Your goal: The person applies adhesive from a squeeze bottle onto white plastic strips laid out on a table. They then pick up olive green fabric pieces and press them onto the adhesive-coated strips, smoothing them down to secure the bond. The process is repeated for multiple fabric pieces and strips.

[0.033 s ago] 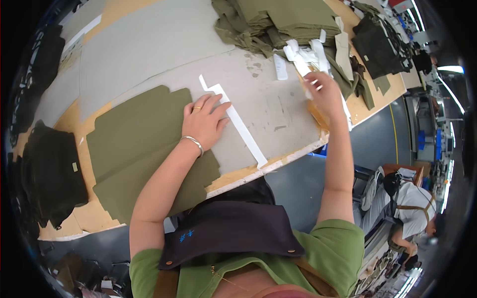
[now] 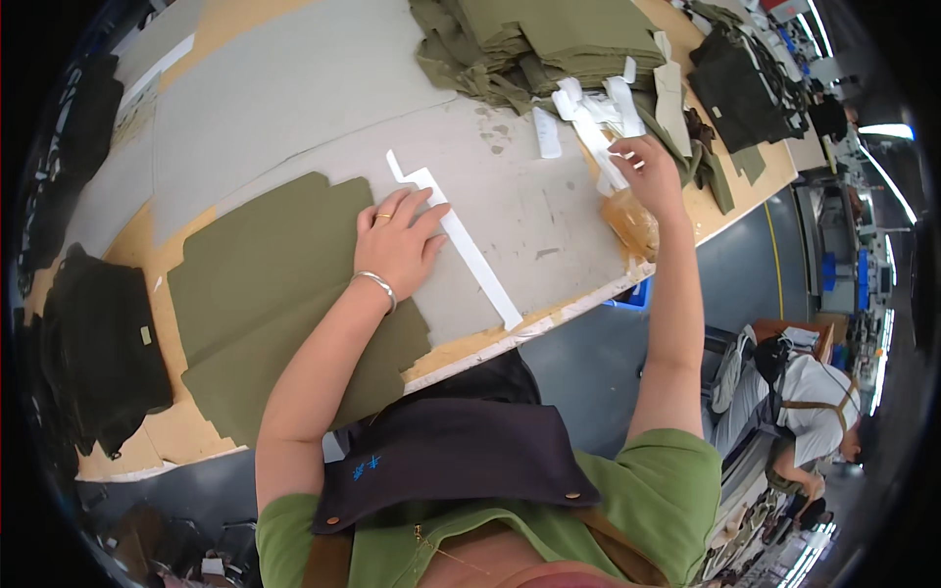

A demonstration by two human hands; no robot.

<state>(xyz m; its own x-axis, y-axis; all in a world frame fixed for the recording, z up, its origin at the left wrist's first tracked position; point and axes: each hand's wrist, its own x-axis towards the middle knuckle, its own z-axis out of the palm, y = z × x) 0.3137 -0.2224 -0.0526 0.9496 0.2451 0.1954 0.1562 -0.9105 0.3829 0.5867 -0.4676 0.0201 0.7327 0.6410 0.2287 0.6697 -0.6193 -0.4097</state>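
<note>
The worktop's point(image 2: 549, 206) front edge slanted up toward the right, its rim pale and worn. The long white strip point(image 2: 470, 257) ran down almost to that edge, and a broad stretch of grey surface opened between it and the amber tape-wrapped bundle point(image 2: 627, 220) near the right rim. On its left, the olive fabric panel point(image 2: 265, 269) reached the front edge.

The left hand point(image 2: 397, 245) lay palm down with its fingers spread, the fingertips on the strip's upper part; its grip was wide and flat, closed around nothing. The right hand's point(image 2: 652, 176) grip was curled, fingers bent beside the tangle of white strips point(image 2: 593, 132) (whether it pinched one, I could not tell).

The strip was thin, smooth and straight, with a stepped, narrower upper end. The panel looked matt and flat, notched at its corners, with a soft crease across it. Beyond the tangle rose a layered olive fabric stack point(image 2: 588, 34).
</note>
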